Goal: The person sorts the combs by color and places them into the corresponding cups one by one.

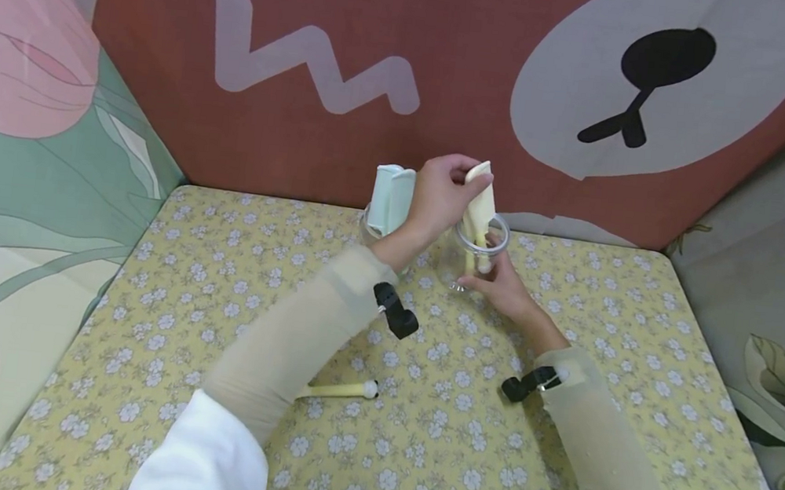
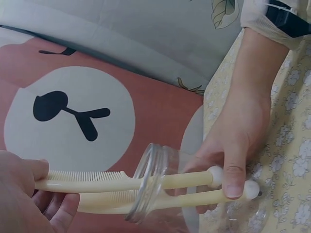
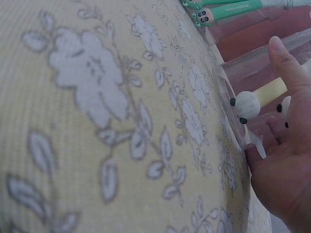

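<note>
My left hand [image 1: 439, 198] pinches the toothed end of a pale yellow comb [image 2: 109, 185], whose handle reaches down inside a clear jar [image 1: 450, 265]. A second yellow comb [image 2: 109, 203] stands in the same jar, close beside the first. Round white knobs with dark spots tip both handles, as the right wrist view shows of one knob [image 3: 248, 104]. Low on the jar, my right hand [image 1: 507, 289] grips its side with thumb and fingers curled round it. The jar appears tilted little, if at all, in the head view.
Behind my left wrist, mint green combs [image 1: 388, 197] stand in another clear jar [image 1: 368, 231]. A yellow handle with a white knob [image 1: 343, 390] lies on the flowered tablecloth [image 1: 415, 452], partly hidden by my left forearm. A printed cloth wall [image 1: 467, 63] rises at the table's back.
</note>
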Demonstrator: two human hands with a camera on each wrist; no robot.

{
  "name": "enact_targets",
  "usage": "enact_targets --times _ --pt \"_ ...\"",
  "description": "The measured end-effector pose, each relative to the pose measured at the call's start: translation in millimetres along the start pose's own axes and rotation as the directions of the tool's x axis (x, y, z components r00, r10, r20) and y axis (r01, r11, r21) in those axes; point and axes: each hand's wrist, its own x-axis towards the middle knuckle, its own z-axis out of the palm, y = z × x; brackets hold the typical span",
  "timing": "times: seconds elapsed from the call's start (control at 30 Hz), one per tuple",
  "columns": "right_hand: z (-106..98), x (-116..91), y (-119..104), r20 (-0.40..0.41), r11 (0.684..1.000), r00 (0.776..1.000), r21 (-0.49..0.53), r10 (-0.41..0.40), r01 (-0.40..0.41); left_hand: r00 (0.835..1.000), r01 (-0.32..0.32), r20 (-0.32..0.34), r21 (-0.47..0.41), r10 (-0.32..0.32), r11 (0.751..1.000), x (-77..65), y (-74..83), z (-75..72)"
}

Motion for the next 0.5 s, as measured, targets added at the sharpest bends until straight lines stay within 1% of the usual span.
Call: enact_targets --times 0.03,0.1,0.2,0.27,0.4,0.5 --pt "0.2 -0.8 -1.7 0.001 1.000 1.000 0.001 -0.011 0.011 1.000 0.001 0.002 0.003 -0.001 1.000 -0.5 -1.0 1.0" --pt "-0.5 1.2 2.9 -0.001 1.000 1.000 0.010 -0.026 0.026 1.000 0.002 0.006 0.017 -0.002 1.000 -1.5 -3.1 2.6" --pt "-2.3 5.1 13.6 -0.016 0.999 0.999 0.004 -0.034 0.034 1.000 0.004 0.001 0.023 -0.004 1.000 -3.1 -6.9 4.8" --pt "-3.6 7.9 21.6 -0.029 1.000 0.999 -0.008 -0.025 0.025 1.000 0.004 0.005 0.030 -0.004 1.000 -4.2 -9.1 5.4" --pt "-4.0 8.5 25.6 -0.034 0.999 0.999 -0.025 -0.034 0.033 1.000 0.000 0.015 0.035 -0.001 0.999 -5.4 -13.1 6.2" --pt "-3.7 8.3 26.0 -0.032 0.999 0.999 -0.015 -0.039 0.039 1.000 -0.002 0.016 0.031 0.001 1.000 -6.5 -14.7 6.6"
